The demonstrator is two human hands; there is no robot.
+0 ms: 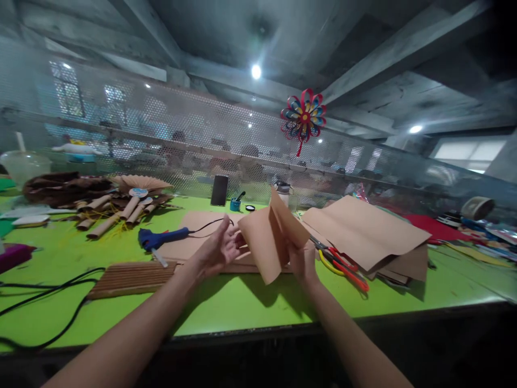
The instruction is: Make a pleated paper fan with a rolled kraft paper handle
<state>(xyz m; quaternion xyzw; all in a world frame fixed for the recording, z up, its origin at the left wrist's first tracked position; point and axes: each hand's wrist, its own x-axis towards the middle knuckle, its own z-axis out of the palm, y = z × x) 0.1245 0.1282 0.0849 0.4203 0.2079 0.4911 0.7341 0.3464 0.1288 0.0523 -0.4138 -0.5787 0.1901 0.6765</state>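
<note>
A sheet of brown kraft paper (pixel 262 240), bent into a loose fold, is held up just above the table. My right hand (pixel 304 263) grips its right side, the fingers partly hidden by the paper. Beside its left edge, my left hand (pixel 221 249) is open with the thumb raised and the fingers apart; whether the fingertips touch the paper I cannot tell. Flat brown sheets (pixel 189 221) lie beneath the hands. A blue glue gun (pixel 163 237) rests on them, left of my left hand. Scissors with red and yellow handles (pixel 343 264) lie right of my right hand.
Pleated brown paper (pixel 131 277) lies front left near black cords (pixel 48 285). Paper tubes and fans (pixel 121 210) are piled at the left. A stack of brown paper (pixel 367 231) stands right. A phone (pixel 219 190), blue jar (pixel 235 204) and perforated screen (pixel 194 156) are behind.
</note>
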